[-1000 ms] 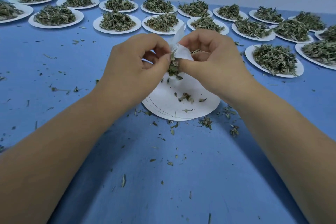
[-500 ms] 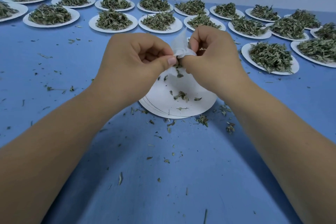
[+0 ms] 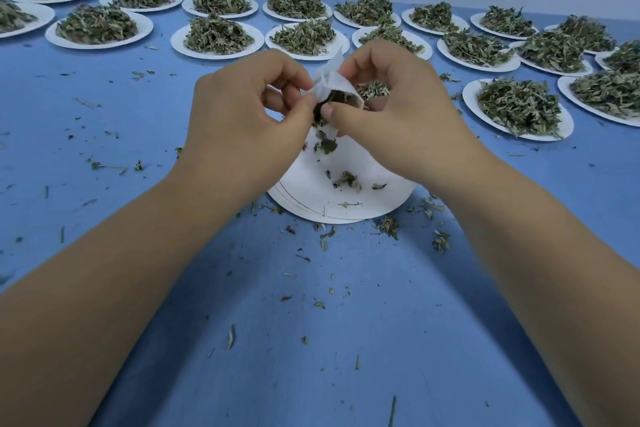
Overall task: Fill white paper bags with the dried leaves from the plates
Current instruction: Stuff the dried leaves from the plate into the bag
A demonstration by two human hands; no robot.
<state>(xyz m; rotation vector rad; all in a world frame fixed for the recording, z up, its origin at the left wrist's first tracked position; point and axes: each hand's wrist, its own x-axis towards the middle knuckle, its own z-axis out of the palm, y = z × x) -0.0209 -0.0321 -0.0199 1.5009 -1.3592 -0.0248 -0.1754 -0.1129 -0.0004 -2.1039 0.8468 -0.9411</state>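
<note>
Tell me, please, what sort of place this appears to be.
Likely a hand-packing bench for dried herbs or tea: rows of paper plates heaped with dried leaves cover a blue table, while the left hand and right hand pinch a leaf-filled white paper bag.

The bag (image 3: 330, 82) I pinch is thin white paper, matt and creased. The dried leaves (image 3: 519, 107) look rough and brittle. The plate (image 3: 311, 192) below is matt white paper; the blue tabletop (image 3: 346, 340) looks smooth and matt.
</note>
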